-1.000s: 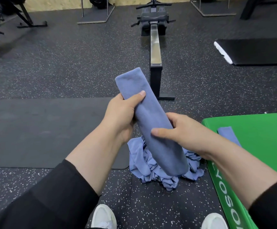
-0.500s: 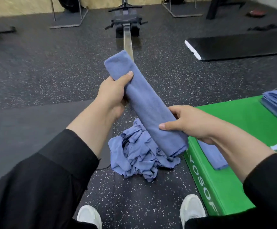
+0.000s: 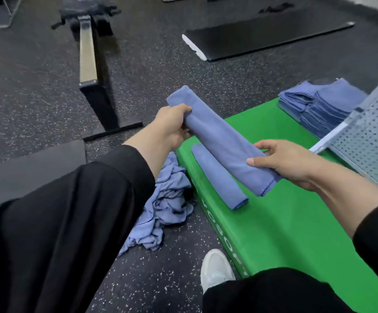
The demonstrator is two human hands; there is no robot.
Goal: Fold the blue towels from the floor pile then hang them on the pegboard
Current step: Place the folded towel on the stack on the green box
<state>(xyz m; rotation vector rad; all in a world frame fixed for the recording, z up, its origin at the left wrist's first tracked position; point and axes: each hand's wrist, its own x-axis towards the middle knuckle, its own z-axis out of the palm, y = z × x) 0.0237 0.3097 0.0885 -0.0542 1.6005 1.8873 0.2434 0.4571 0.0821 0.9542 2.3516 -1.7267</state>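
Left hand: my left hand (image 3: 172,125) has its fingers curled round the far end of the folded towel (image 3: 221,141), thumb on top.
Right hand: my right hand (image 3: 285,163) pinches the near end, thumb over, fingers under.
Towel held: it is a long narrow band, stretched between both hands above the green box (image 3: 285,222), near its left edge; I judge the two-ended hold keeps the folds from slipping open.
Second towel: another folded band (image 3: 219,177) lies flat on the box just beside the held one, along the left edge, probably parked until hanging.
Floor pile: the crumpled blue towels (image 3: 161,211) lie on the floor against the box's left side, within easy reach.
Stack: flat-folded blue towels (image 3: 318,105) sit at the box's far corner.
Pegboard: a perforated grey pegboard (image 3: 368,132) leans in at the right, over the box's far right part.
Floor: speckled black rubber floor (image 3: 36,86); a rowing machine rail (image 3: 88,62) and a black mat (image 3: 262,37) lie beyond.
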